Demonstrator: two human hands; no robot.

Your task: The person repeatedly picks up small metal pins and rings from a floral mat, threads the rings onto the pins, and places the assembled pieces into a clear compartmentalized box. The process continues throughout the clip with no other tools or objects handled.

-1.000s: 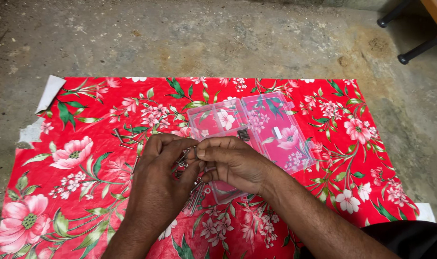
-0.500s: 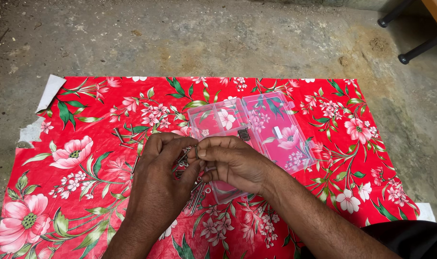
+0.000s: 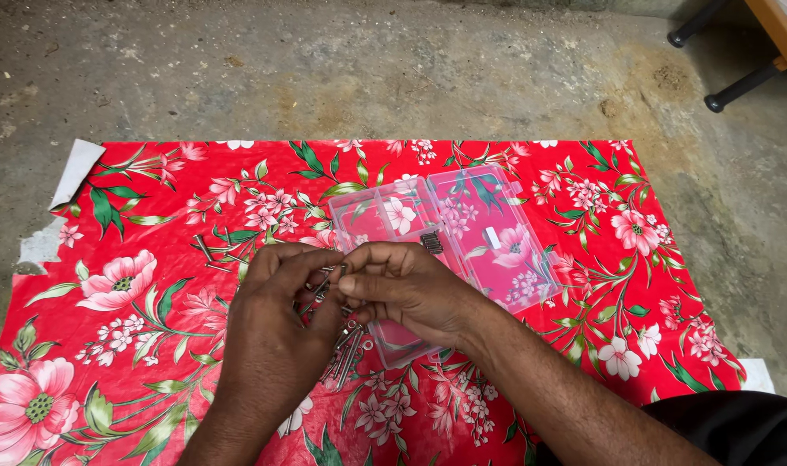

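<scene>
My left hand [image 3: 277,324] and my right hand [image 3: 402,289] are together over the middle of the red flowered cloth [image 3: 143,345], fingertips meeting. Between them I pinch a small metal screw [image 3: 322,283]: my left fingers close on one end, my right thumb and forefinger close on the other. I hold it up off the cloth so that I can work both ends at once; whether a nut sits on it I cannot tell, as my fingers hide most of it.

Just under my hands, toward the near edge of the cloth, lies the loose pile of screws [image 3: 346,349], kept close so that each pick is a short reach. A few stray screws [image 3: 208,250] lie apart on the left, beside my left knuckles.

The clear plastic compartment box [image 3: 462,233] lies open and flat just behind my right hand, its near corner hidden under my palm. A small dark cluster of parts [image 3: 431,242] sits in one compartment, right by my right fingers. The lid half lies toward the cloth's right side.

The cloth's left half is mostly bare, the far edge too. Beyond every edge is rough concrete floor [image 3: 367,69], and black furniture legs [image 3: 721,86] stand well apart at the far right corner.
</scene>
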